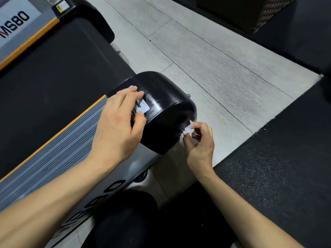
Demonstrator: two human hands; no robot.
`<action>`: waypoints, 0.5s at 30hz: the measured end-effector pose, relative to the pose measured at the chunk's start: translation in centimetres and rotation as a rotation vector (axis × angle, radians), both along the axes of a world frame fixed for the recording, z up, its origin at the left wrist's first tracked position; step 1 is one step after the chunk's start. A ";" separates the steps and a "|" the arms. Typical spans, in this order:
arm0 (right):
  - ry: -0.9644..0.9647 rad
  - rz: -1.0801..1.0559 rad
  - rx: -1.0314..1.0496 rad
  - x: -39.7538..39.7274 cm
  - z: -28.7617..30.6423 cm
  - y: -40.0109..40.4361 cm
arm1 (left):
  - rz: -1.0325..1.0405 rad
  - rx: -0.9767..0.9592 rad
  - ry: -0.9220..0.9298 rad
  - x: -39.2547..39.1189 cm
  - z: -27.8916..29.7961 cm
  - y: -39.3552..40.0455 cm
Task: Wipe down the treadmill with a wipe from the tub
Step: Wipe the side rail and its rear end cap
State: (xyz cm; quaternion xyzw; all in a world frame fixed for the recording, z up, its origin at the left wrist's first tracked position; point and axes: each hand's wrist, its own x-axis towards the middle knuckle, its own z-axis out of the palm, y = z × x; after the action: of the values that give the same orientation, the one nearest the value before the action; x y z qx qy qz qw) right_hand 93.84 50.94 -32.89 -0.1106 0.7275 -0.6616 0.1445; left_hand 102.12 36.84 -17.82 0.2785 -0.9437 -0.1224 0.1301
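The treadmill's black belt (59, 83) fills the left, flanked by a grey ribbed side rail (59, 149) with an orange stripe. At the rail's rear end sits a glossy black end cap (166, 104) with a white label (143, 106). My left hand (120, 122) rests on top of the cap, fingers spread over the label. My right hand (200, 144) pinches a crumpled white wipe (188, 130) against the cap's right end face. No tub is in view.
Pale grey floor planks (206, 68) run right of the treadmill. Black rubber matting (279, 167) covers the right side. A dark wicker box (250, 13) stands at the top right. The opposite black end cap (93, 18) is at the top left. My dark-clothed knee (129, 221) is below.
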 end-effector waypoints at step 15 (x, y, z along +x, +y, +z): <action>0.107 0.077 -0.044 3.1 2.1 -0.8 | 0.006 0.024 0.105 0.4 -0.2 -0.1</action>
State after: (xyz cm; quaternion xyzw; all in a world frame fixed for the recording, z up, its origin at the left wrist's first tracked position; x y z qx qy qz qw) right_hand 96.96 50.18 -30.83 -0.1768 0.7147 -0.6644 0.1284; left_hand 102.52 36.79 -18.05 0.2760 -0.9332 -0.1476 0.1765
